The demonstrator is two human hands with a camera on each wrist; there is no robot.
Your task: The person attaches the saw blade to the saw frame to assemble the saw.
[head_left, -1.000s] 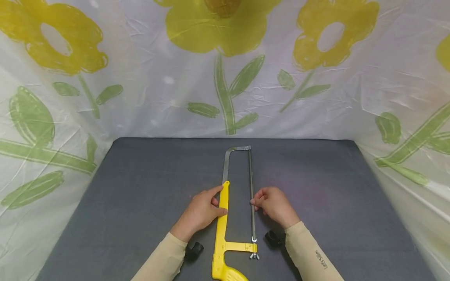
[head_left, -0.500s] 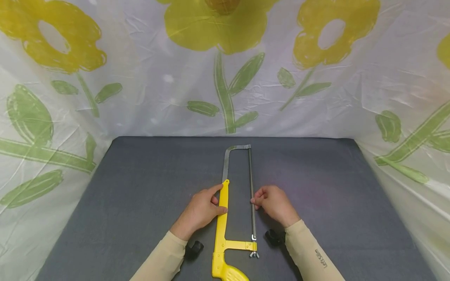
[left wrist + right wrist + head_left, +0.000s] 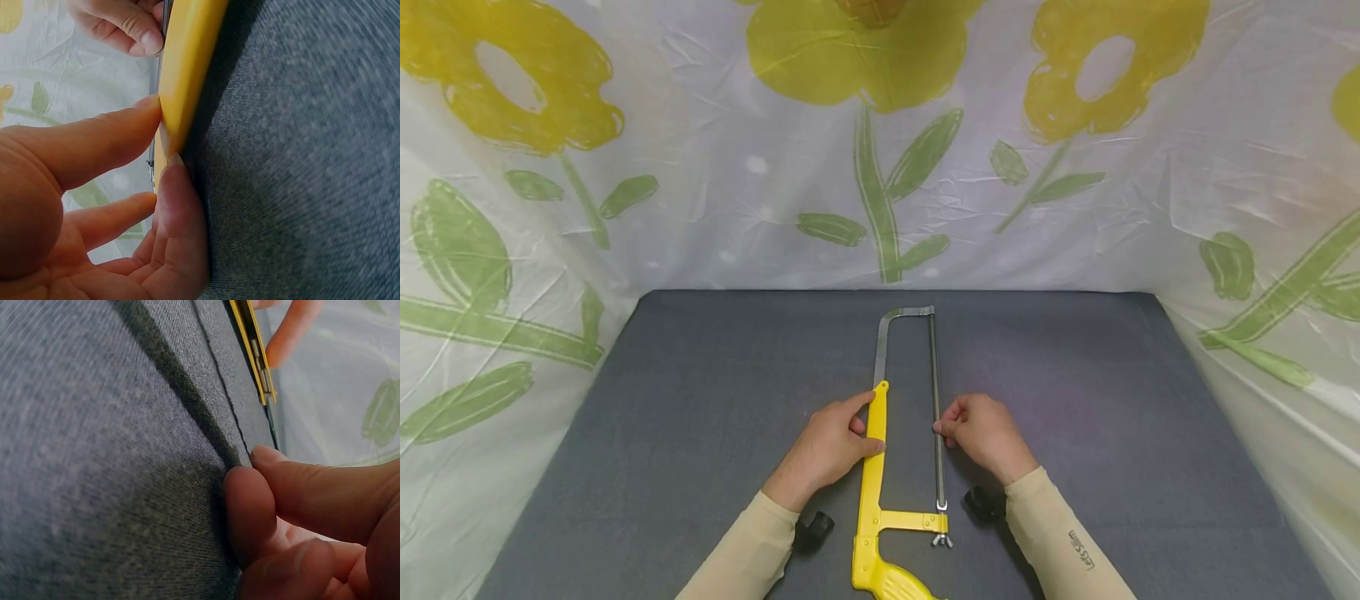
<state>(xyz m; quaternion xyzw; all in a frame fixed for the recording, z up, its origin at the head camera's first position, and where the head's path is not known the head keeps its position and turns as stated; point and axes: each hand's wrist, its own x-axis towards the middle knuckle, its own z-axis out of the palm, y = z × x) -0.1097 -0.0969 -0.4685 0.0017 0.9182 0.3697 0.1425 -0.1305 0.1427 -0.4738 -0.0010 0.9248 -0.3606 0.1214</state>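
A hacksaw (image 3: pixel 871 487) lies on the dark grey cloth, its yellow handle (image 3: pixel 891 577) towards me and its bare metal bow (image 3: pixel 882 346) pointing away. Along its right side runs the thin blade (image 3: pixel 935 367), with a wing nut (image 3: pixel 942 541) at the near end. My left hand (image 3: pixel 823 450) pinches the yellow part of the frame between thumb and fingers; the left wrist view shows the fingertips against this yellow bar (image 3: pixel 190 62). Opposite it, my right hand (image 3: pixel 988 437) pinches the blade near mid-length with thumb and forefinger. In the right wrist view, those fingertips (image 3: pixel 250 494) hide the gripped spot.
Dark grey cloth (image 3: pixel 737 358) covers the table, and its far edge meets a white sheet (image 3: pixel 715 208) printed with yellow flowers. A black wrist-worn device (image 3: pixel 814 532) sits by the left sleeve, another black device (image 3: pixel 983 504) by the right sleeve.
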